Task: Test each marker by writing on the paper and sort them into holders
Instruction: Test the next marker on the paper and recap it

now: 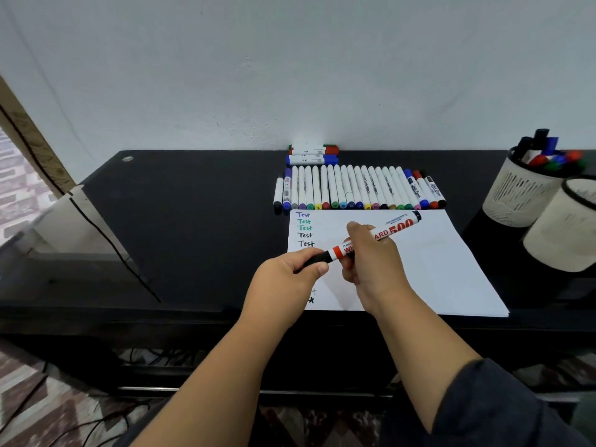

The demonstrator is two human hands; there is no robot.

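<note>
A white whiteboard marker with red print and a black cap lies slanted above the white paper. My right hand grips its barrel near the middle. My left hand pinches the black cap end at the marker's lower left. The paper carries several "Test" words in purple, green and black down its left side. A row of several white markers with coloured caps lies just beyond the paper. Two white mesh holders stand at the right: the far holder has several markers in it, while the contents of the near holder are hidden.
Three more markers lie stacked against the wall behind the row. The black desk runs left to a cardboard box. A black cable crosses the desk's left part.
</note>
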